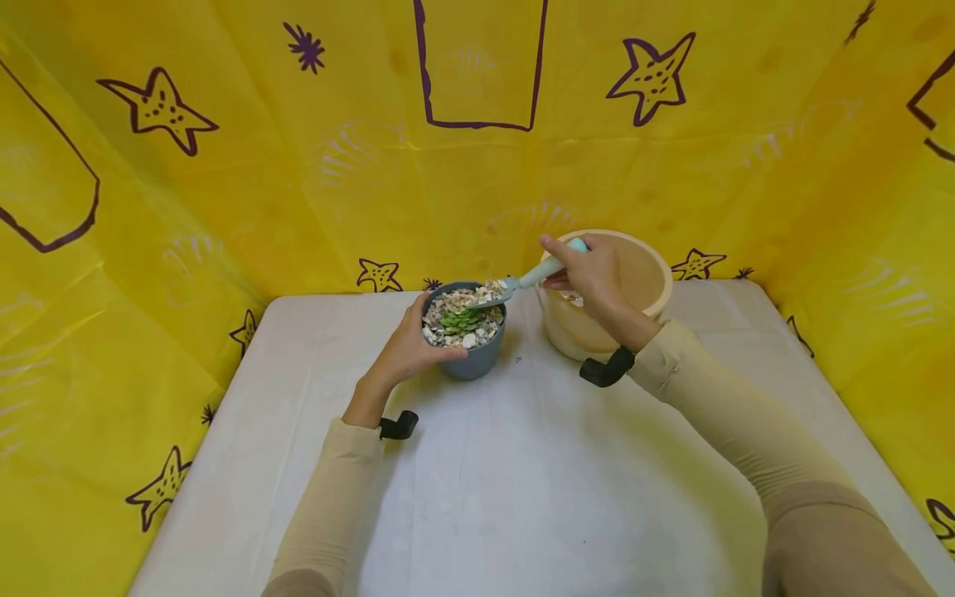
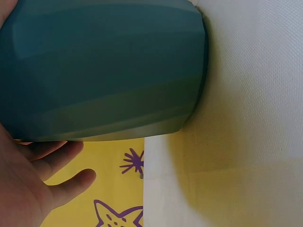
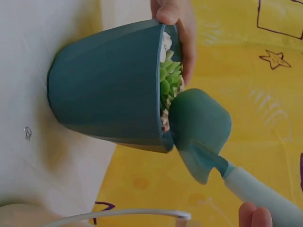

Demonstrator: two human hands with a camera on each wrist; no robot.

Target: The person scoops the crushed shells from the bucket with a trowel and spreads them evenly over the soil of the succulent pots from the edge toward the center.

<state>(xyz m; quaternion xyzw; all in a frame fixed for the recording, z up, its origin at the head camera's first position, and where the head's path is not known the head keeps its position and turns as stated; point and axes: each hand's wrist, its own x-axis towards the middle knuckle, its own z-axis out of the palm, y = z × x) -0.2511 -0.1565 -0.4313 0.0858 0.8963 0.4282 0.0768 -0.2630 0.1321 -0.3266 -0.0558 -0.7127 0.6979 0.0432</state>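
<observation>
A blue-grey plant pot [image 1: 472, 365] stands on the table, holding a green succulent [image 1: 461, 321] ringed by pale pebbles [image 1: 468, 340]. My left hand [image 1: 413, 344] grips the pot round its left side, thumb at the front near the rim. In my right hand [image 1: 597, 274] is the handle of a light-blue hand trowel [image 1: 543, 270]. The trowel's blade, loaded with pebbles, lies over the pot's right rim beside the succulent. From the right wrist view, the back of the blade [image 3: 201, 123] shows right at the rim, close to the green leaves [image 3: 169, 80].
A cream round tub [image 1: 574, 332] stands right of the pot, under my right hand, with some pebbles showing inside. One small bit of grit [image 1: 518, 360] lies on the white tablecloth [image 1: 477, 497]. Yellow patterned sheeting [image 1: 477, 182] rises behind the table and at both sides.
</observation>
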